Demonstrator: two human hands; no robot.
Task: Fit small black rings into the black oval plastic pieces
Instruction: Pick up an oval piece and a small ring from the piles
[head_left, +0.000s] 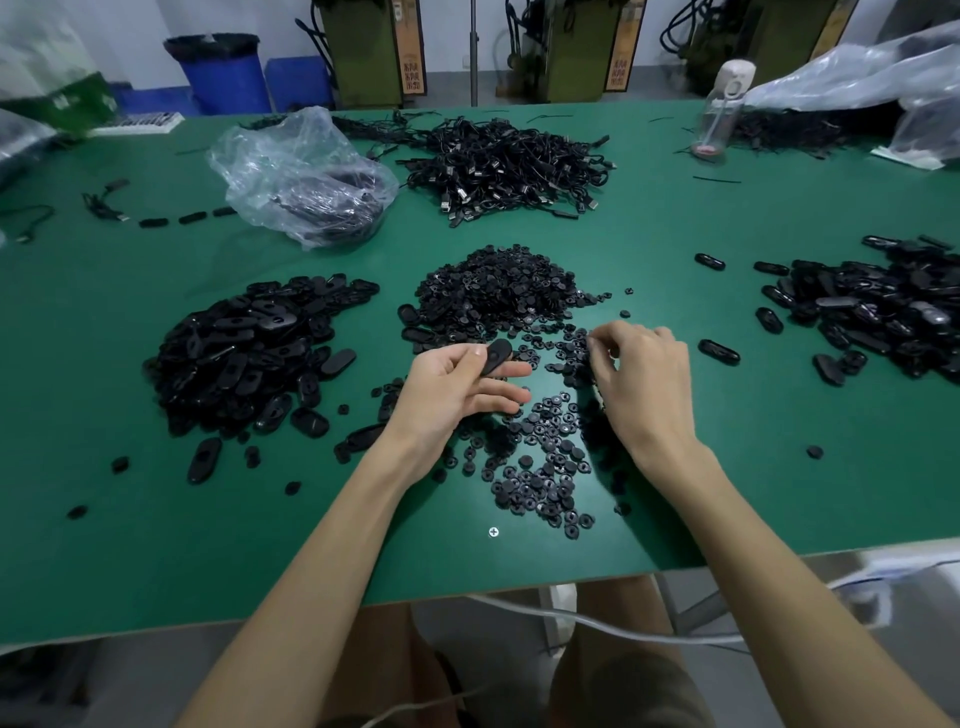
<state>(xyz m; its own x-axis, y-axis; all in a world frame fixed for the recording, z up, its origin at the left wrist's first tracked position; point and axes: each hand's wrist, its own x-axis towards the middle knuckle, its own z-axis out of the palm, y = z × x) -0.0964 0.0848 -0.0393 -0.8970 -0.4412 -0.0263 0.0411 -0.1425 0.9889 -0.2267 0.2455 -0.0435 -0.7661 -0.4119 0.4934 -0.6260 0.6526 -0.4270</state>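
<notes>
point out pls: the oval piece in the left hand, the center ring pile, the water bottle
held oval piece (497, 357): head view, middle of its top face.
ring pile (498, 293): head view, centre of the heap.
water bottle (721, 117): head view, clear body below the cap.

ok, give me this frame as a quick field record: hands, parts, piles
left hand: pinches one oval piece, thumb on top
right hand: fingers curled over loose rings; can't tell if it holds one
ring pile: centre, beyond the hands
oval pile: left of the hands
second oval pile: right side
cable heap: far side
table: green
</notes>
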